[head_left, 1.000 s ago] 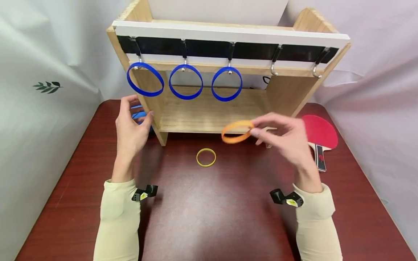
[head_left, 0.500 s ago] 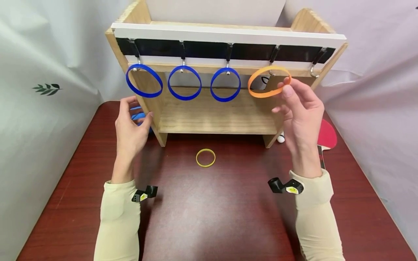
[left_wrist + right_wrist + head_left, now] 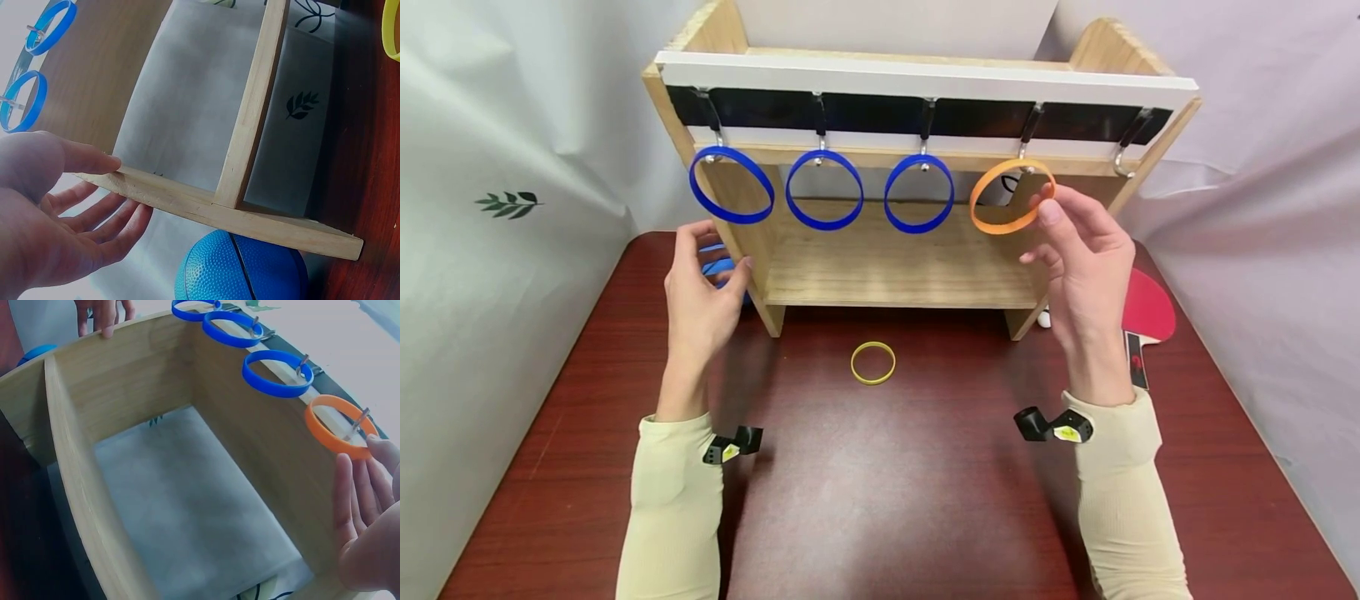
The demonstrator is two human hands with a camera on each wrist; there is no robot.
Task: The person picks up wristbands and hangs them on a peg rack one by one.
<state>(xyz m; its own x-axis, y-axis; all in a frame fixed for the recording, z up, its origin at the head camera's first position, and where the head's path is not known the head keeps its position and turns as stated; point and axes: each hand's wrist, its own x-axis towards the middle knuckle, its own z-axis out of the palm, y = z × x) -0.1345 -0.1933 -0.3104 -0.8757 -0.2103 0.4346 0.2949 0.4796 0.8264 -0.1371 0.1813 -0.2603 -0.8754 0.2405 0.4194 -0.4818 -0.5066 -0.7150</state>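
In the head view, my right hand [image 3: 1086, 267] pinches an orange wristband [image 3: 1000, 229] by its right side, between thumb and fingers. The band is at the fourth hook from the left; in the right wrist view the hook [image 3: 359, 420] passes through the orange loop. Three blue wristbands [image 3: 825, 225] hang from the hooks to its left. My left hand [image 3: 700, 292] grips the left side panel of the wooden shelf [image 3: 895, 271]. The left wrist view shows the thumb on one face of the panel [image 3: 187, 195] and fingers behind it.
The rightmost hook [image 3: 1123, 167] bears no band. A yellow wristband [image 3: 873, 382] lies on the table before the shelf. Left of the shelf sits a blue ball [image 3: 209, 269]. On the right lie a red table tennis paddle [image 3: 1150, 308] and a small white object [image 3: 1044, 318].
My right hand has carried the orange wristband up and right to the fourth hook, then shifted it slightly left and down, the loop now round the hook. The left hand stays put.
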